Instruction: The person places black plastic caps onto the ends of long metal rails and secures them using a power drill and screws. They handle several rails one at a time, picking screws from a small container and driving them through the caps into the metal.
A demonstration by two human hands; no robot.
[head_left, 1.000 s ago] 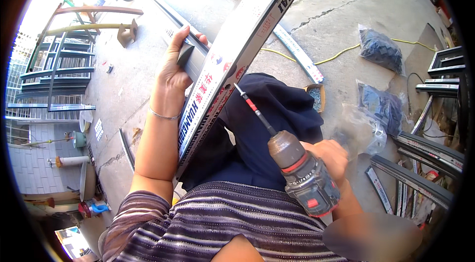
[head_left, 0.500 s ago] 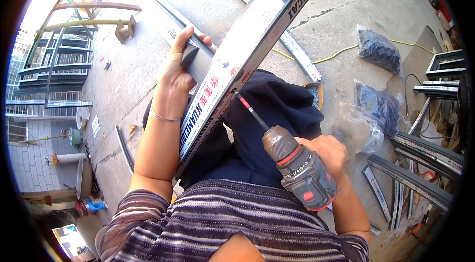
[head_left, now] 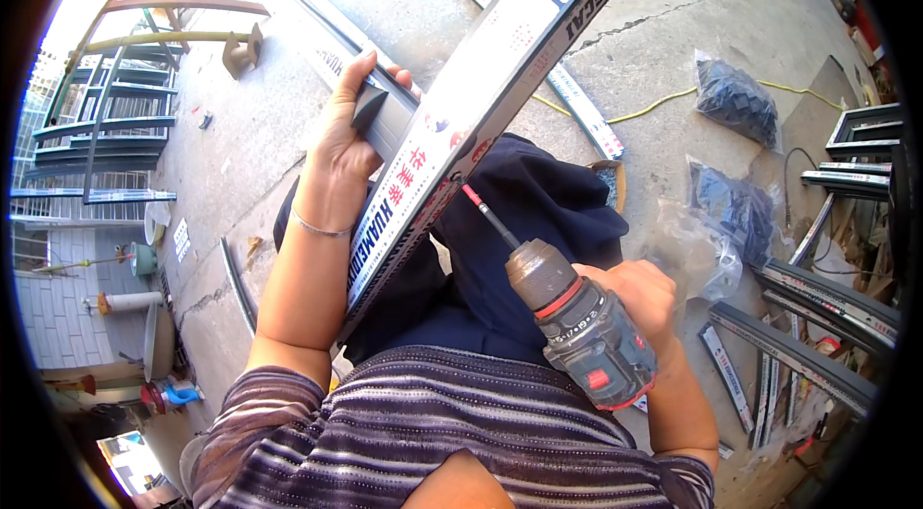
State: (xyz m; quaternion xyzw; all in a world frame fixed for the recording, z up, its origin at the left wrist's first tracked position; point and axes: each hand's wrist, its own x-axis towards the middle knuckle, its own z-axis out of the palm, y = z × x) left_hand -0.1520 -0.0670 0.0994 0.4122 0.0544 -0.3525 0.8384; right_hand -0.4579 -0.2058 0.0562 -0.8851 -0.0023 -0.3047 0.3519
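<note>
Head view: apparently at the fastening step, with the tip of a slim driver bit [head_left: 494, 221] seemingly touching the side of a film-covered white profile [head_left: 490, 76], slanting across dark trousers [head_left: 529, 192] from near left to far right. Any screw there too small to make out. Left hand [head_left: 348, 129] closed round a dark grey profile [head_left: 389, 129] beside the white one; right hand [head_left: 635, 302] wrapped round a cordless drill [head_left: 591, 341]. Probably calling next for firm, straight pressure along the bit, with both profiles steady.

Below, cracked concrete floor [head_left: 654, 38], crossed by a yellow cord [head_left: 654, 113]. To the right, two clear bags [head_left: 735, 100] of dark parts and a small open carton [head_left: 621, 190]; near right, loose profiles [head_left: 793, 350]. Far left, dark barred frames [head_left: 106, 139]; near left, a tiled wall [head_left: 58, 307].
</note>
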